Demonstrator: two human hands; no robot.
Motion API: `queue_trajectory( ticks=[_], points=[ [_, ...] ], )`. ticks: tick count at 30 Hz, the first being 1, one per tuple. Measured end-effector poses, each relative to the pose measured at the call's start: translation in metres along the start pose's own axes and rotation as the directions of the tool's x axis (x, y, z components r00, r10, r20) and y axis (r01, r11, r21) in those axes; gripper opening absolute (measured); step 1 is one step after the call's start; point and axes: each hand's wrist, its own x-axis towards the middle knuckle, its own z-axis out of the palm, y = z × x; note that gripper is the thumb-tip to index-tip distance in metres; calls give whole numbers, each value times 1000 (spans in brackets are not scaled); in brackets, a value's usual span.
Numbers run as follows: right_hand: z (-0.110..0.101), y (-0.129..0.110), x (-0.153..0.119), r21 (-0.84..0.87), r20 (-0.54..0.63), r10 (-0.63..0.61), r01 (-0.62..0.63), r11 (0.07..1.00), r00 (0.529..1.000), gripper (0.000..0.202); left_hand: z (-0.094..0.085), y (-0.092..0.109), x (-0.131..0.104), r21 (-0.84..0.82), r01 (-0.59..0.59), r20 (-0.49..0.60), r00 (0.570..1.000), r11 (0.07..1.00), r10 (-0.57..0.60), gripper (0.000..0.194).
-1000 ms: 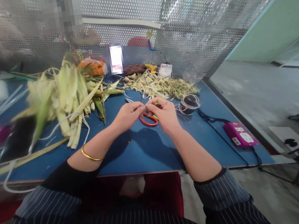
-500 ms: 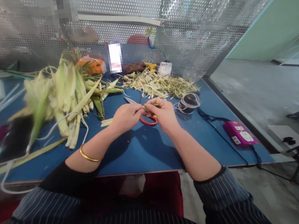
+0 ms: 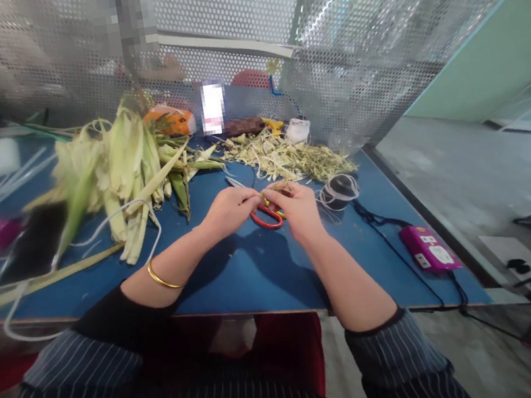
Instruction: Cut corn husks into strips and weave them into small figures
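My left hand (image 3: pixel 231 212) and my right hand (image 3: pixel 296 206) meet over the blue table, thumbs and fingertips pinched close together. Between them is a thin yellow-green strip of corn husk (image 3: pixel 284 187), mostly covered by the fingers. Just under the hands are scissors (image 3: pixel 267 218) with red and yellow handles; the blades point away to the left, and the fingers hide their middle. A dark spool (image 3: pixel 339 190) wound with pale cord sits right of my right hand. Left of my left hand lies a big bunch of pale green corn husks (image 3: pixel 120 161).
A heap of shredded husk (image 3: pixel 284 156) lies along the back, before a perforated metal screen (image 3: pixel 217 7). At left are a dark tablet (image 3: pixel 35 243) and its white cable. A purple box (image 3: pixel 430 247) with black cords sits near the right edge. A lit phone (image 3: pixel 213 108) stands behind.
The view has shifted slightly, so the scene sits a little lower and to the right. Both hands keep their pinch, with small finger movements. Pale strips beside my left hand no longer show.
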Motion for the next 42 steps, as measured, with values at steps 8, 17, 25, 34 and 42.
queue_trajectory(
  ticks=[8,17,25,34,42],
  points=[
    [2,3,2,42,-9,1,0,999,1000,14,1,-9,1,-225,74,6,997,972,-75,22],
    [-13,0,9,119,-100,-70,82,989,992,19,-3,-16,5,26,37,-78,996,999,-35,24],
    [-21,-6,9,-211,-149,-195,162,964,969,16,-9,-10,6,151,67,-92,994,986,-53,28],
    [-35,6,25,-368,-363,-286,145,919,887,21,-8,-11,6,204,81,-84,994,976,-65,27],
    [-50,7,32,-411,198,65,23,911,978,22,-11,-17,9,92,108,-120,988,990,-96,25]
  ],
)
